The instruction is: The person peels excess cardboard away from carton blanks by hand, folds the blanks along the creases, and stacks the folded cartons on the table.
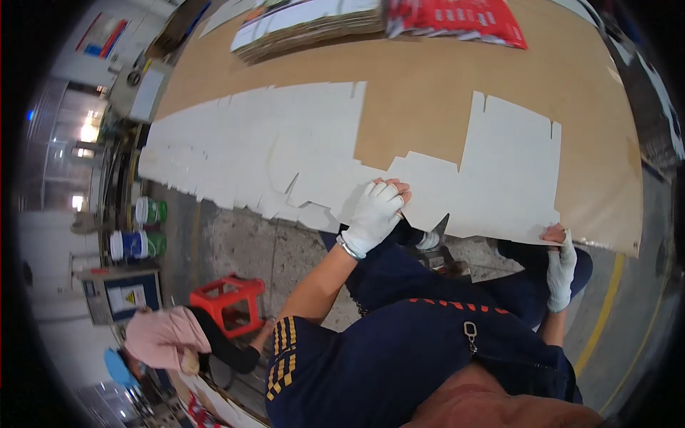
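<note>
A large white cardboard sheet (314, 132) with cut notches and slots lies across the brown table top, its near edge reaching past the table's front. My left hand (376, 212), in a white glove with bare fingertips and a band at the wrist, is closed at the sheet's narrower middle part, fingers bent together. At the sheet's near right corner, my right hand (561, 264), gloved the same way, pinches the edge between thumb and fingers. What lies under the left palm is hidden.
On the brown table (421, 93), a stack of printed cardboard (310, 32) and red printed packages (460, 21) lie at the far side. Left of me are a red stool (232, 303), paint buckets (135, 245) and a bending person in a pink top (168, 337).
</note>
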Motion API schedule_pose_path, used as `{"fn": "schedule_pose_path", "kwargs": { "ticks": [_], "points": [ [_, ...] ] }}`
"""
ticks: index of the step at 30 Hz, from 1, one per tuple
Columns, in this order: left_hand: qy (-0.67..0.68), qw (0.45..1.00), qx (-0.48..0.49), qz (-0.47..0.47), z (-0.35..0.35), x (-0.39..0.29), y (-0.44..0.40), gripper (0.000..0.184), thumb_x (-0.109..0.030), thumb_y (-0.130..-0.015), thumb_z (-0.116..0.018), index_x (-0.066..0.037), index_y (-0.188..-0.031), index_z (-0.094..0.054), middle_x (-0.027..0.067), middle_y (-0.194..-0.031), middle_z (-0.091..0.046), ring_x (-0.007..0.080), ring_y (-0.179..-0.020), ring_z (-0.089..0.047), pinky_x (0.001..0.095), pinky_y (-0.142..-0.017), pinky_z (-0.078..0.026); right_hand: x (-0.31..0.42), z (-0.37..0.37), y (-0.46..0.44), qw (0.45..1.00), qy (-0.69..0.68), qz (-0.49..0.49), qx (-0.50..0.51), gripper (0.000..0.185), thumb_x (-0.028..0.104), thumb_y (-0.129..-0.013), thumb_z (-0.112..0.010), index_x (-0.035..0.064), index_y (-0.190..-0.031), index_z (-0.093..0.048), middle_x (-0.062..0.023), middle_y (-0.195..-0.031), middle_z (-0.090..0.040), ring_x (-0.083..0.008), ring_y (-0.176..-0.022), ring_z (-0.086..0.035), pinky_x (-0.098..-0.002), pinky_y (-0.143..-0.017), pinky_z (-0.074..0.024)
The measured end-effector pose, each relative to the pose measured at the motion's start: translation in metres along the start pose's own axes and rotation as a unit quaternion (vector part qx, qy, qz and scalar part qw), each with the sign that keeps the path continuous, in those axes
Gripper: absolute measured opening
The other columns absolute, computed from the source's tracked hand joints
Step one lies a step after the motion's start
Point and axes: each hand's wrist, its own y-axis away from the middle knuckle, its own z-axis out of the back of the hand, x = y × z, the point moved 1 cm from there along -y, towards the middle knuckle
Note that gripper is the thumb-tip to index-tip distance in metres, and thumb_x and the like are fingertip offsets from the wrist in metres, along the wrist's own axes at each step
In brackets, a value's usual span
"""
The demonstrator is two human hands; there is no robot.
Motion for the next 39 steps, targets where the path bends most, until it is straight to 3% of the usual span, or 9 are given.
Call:
{"fn": "schedule_pose_path", "kwargs": {
  "ticks": [4, 5, 8, 12, 22, 28, 34, 37, 39],
  "points": [
    [0.106, 0.989, 0.064, 0.079, -0.007, -0.022, -0.043, 0.026, -0.019, -0.075, -0.075, -0.012, -0.100, -0.072, 0.0043, -0.111, -0.067, 0.0270, -0.105, -0.058, 0.0422, -0.090, -0.045, -0.018, 0.023, 0.024, 0.996, 0.055, -0.027, -0.057, 0.024, -0.010, -0.076, -0.058, 0.0034, -0.095, -0.064, -0.0112, -0.099, -0.066, -0.0290, -0.100, -0.059, -0.0413, -0.098, -0.0423],
    [0.124, 0.980, 0.036, 0.150, -0.014, -0.027, -0.051, 0.026, -0.023, -0.077, -0.076, -0.011, -0.100, -0.072, 0.0055, -0.106, -0.066, 0.0277, -0.099, -0.057, 0.0423, -0.086, -0.045, -0.008, 0.024, 0.022, 0.993, 0.106, -0.003, -0.048, 0.028, -0.008, -0.072, -0.062, 0.0038, -0.097, -0.064, -0.0109, -0.102, -0.066, -0.0289, -0.100, -0.058, -0.0422, -0.096, -0.0418],
    [0.004, 0.992, -0.091, 0.091, -0.030, -0.054, -0.067, 0.023, -0.018, -0.078, -0.074, -0.006, -0.097, -0.070, 0.0084, -0.103, -0.065, 0.0312, -0.093, -0.055, 0.0430, -0.087, -0.043, -0.009, 0.023, 0.025, 0.978, 0.197, 0.032, -0.067, 0.032, -0.009, -0.071, -0.063, 0.0025, -0.101, -0.064, -0.0120, -0.101, -0.064, -0.0303, -0.098, -0.058, -0.0370, -0.093, -0.0437],
    [0.226, 0.968, 0.046, -0.101, -0.050, -0.068, -0.068, 0.022, -0.009, -0.079, -0.071, -0.006, -0.101, -0.070, 0.0095, -0.114, -0.067, 0.0331, -0.113, -0.059, 0.0470, -0.106, -0.040, -0.017, 0.014, 0.020, 0.980, 0.090, -0.090, -0.154, 0.043, 0.000, -0.074, -0.073, 0.0042, -0.116, -0.062, -0.0084, -0.095, -0.060, -0.0193, -0.089, -0.056, -0.0312, -0.083, -0.0456],
    [0.299, 0.943, 0.125, -0.082, -0.060, -0.082, -0.087, 0.035, -0.010, -0.085, -0.057, -0.009, -0.119, -0.067, 0.0068, -0.135, -0.060, 0.0303, -0.138, -0.042, 0.0549, -0.120, -0.012, -0.047, -0.004, -0.005, 0.944, 0.208, -0.168, -0.193, 0.055, 0.022, -0.077, -0.084, 0.0076, -0.126, -0.063, -0.0009, -0.070, -0.054, -0.0148, -0.066, -0.050, -0.0308, -0.062, -0.0455],
    [0.234, 0.970, 0.050, 0.042, -0.083, -0.096, -0.091, 0.040, -0.027, -0.088, -0.065, -0.010, -0.125, -0.066, 0.0038, -0.136, -0.059, 0.0291, -0.143, -0.036, 0.0583, -0.119, -0.012, -0.055, -0.005, -0.004, 0.940, 0.165, -0.219, -0.204, 0.063, 0.018, -0.077, -0.084, 0.0076, -0.134, -0.059, 0.0012, -0.075, -0.055, -0.0116, -0.066, -0.048, -0.0292, -0.063, -0.0458],
    [-0.086, 0.990, 0.101, -0.054, -0.097, -0.114, -0.097, 0.066, -0.033, -0.089, -0.064, -0.006, -0.146, -0.045, 0.0087, -0.157, -0.037, 0.0357, -0.149, -0.023, 0.0665, -0.117, -0.007, -0.032, -0.011, 0.027, 0.904, 0.070, -0.145, -0.396, 0.077, 0.003, -0.085, -0.073, 0.0040, -0.151, -0.034, -0.0026, -0.109, -0.057, -0.0114, -0.091, -0.054, -0.0274, -0.082, -0.0488],
    [0.058, 0.989, 0.110, -0.075, -0.100, -0.126, -0.099, 0.075, -0.036, -0.089, -0.062, -0.003, -0.151, -0.034, 0.0120, -0.162, -0.026, 0.0375, -0.151, -0.017, 0.0691, -0.116, -0.005, -0.038, -0.049, 0.077, 0.867, -0.233, -0.313, -0.310, 0.069, 0.001, -0.089, -0.068, 0.0032, -0.150, -0.035, -0.0034, -0.118, -0.057, -0.0141, -0.100, -0.055, -0.0297, -0.093, -0.0461],
    [0.050, 0.983, 0.134, -0.119, -0.104, -0.141, -0.104, 0.080, -0.038, -0.088, -0.061, -0.001, -0.152, -0.031, 0.0146, -0.162, -0.025, 0.0367, -0.152, -0.016, 0.0682, -0.117, -0.005, -0.018, -0.074, 0.079, 0.851, -0.347, -0.385, -0.087, 0.047, 0.016, -0.099, -0.058, 0.0033, -0.143, -0.048, 0.0004, -0.113, -0.061, -0.0089, -0.099, -0.055, -0.0269, -0.089, -0.0460]
  ]
}}
